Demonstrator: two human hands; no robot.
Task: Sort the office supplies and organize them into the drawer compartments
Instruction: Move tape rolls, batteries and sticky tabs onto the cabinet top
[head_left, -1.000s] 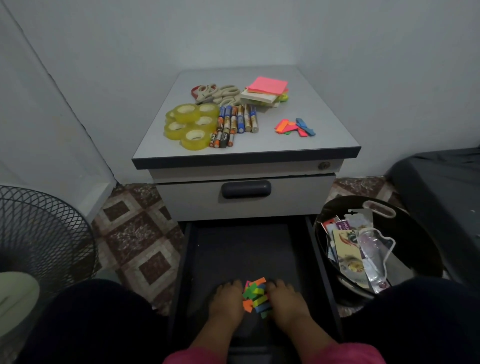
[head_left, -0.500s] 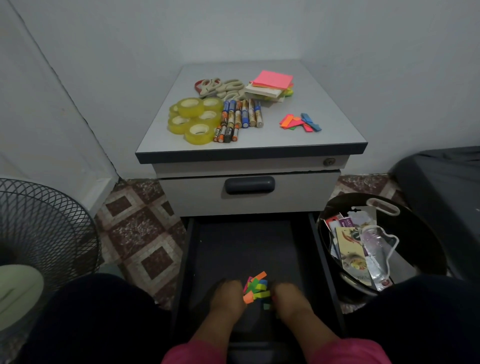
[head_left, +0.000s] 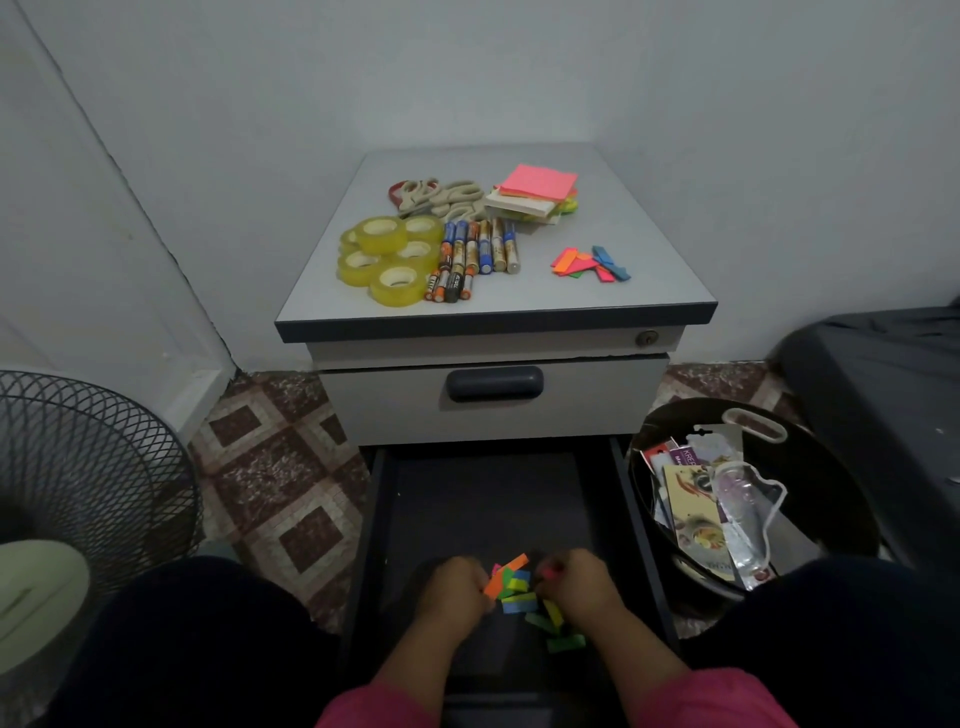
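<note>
— What are the hands doing at the open bottom drawer (head_left: 483, 499)?

— Left hand (head_left: 453, 590) and right hand (head_left: 582, 584), fingers curled, flank a heap of coloured tabs (head_left: 514, 590) on the drawer floor; whether either grips any, I cannot tell.

— And above the drawer?

— On the cabinet top (head_left: 649, 260): tape rolls (head_left: 387, 260), batteries (head_left: 475, 254), scissors (head_left: 441, 195), sticky notes (head_left: 535, 195), more tabs (head_left: 589, 262).

My hands: my left hand (head_left: 453, 590) and right hand (head_left: 582, 582) now curl in closer on the little strips.
Little strips (head_left: 514, 587): they now spread out more, some slid back toward me.
</note>
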